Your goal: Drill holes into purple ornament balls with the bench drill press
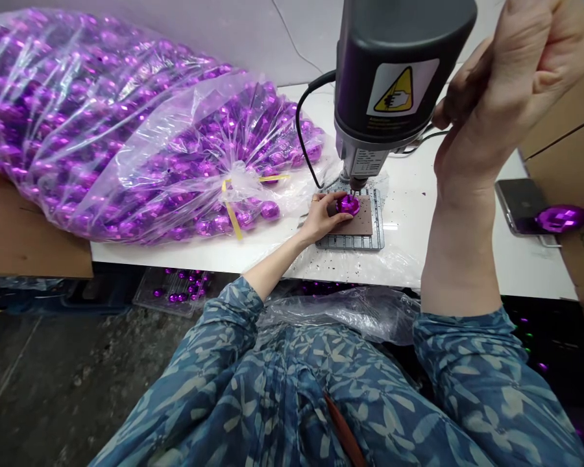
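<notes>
My left hand (322,218) grips a shiny purple faceted ball (349,205) between thumb and fingers. The ball sits on a brown board (363,224) laid over the grey slotted base (379,227) of a drill press (389,71). Directly above it is the drill's chuck (357,184); the bit's tip meets the top of the ball or nearly so, I cannot tell which. Raised at the right of the black drill head, my right hand (511,78) is closed in a fist around the drill press lever, most of which the fingers hide.
A large clear bag of purple balls (126,130), tied with a yellow strip (231,211), fills the table's left. On the right lie a phone (518,204) and another purple ball (562,218). Dark shavings dot the white table (403,237). A black cable (299,123) loops beside the drill.
</notes>
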Tool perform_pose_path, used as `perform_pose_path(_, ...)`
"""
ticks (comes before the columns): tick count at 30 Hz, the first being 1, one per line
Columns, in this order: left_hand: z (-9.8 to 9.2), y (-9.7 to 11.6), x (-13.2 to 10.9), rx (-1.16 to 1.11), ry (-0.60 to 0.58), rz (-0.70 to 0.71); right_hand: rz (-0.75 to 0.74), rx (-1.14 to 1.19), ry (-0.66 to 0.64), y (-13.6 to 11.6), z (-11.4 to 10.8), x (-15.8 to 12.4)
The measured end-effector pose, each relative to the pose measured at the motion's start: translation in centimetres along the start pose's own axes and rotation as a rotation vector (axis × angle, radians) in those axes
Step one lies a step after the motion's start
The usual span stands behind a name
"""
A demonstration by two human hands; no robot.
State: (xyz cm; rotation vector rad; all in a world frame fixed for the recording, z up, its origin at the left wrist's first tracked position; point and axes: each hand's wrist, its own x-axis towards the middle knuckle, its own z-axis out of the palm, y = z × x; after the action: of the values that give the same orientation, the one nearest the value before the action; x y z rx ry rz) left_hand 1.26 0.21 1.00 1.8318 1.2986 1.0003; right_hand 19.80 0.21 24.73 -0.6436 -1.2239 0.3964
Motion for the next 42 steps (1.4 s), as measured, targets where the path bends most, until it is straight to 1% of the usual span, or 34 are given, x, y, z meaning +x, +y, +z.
perform_pose_path(3,0.1,0.3,-0.2,0.027,-0.018,0.04,0.011,0.028,0.018,0.2,-0.1,0.0)
perform_pose_path(6,0.1,0.4,-0.2,0.041,-0.04,0.09,-0.011,0.029,0.014,0.5,-0.2,0.0)
perform_pose_path(9,0.4,0.3,-0.1,0.059,-0.059,0.148,-0.046,0.012,-0.009,0.7,-0.2,0.0)
perform_pose_path(12,0.8,-0.1,-0.2,0.017,-0.088,0.185,-0.018,-0.019,0.0,0.6,-0.2,0.1)
perform_pose_path(16,1.4,-0.6,-0.5,-0.081,-0.1,0.2,0.012,-0.038,0.023,0.3,-0.2,0.1)
perform_pose_path(21,1.7,-0.6,-0.7,-0.14,-0.089,0.191,-0.004,-0.03,-0.002,0.1,-0.2,-0.1)
perform_pose_path(24,1.8,-0.7,-0.7,-0.141,-0.094,0.185,-0.031,-0.008,0.014,0.0,-0.2,-0.8)
perform_pose_path(27,1.8,-0.7,-0.6,-0.127,-0.097,0.188,-0.071,0.015,0.063,0.2,-0.4,-2.0)
perform_pose_path(32,1.6,-0.7,-0.7,-0.097,-0.102,0.193,-0.125,-0.033,0.139,1.3,-1.0,-4.0)
perform_pose_path(37,1.5,-0.6,-0.7,-0.092,-0.098,0.194,-0.192,0.013,0.153,2.2,-1.3,-5.5)
perform_pose_path(42,1.6,-0.7,-0.7,-0.075,-0.099,0.195,-0.249,0.024,0.173,3.3,-1.7,-6.0)
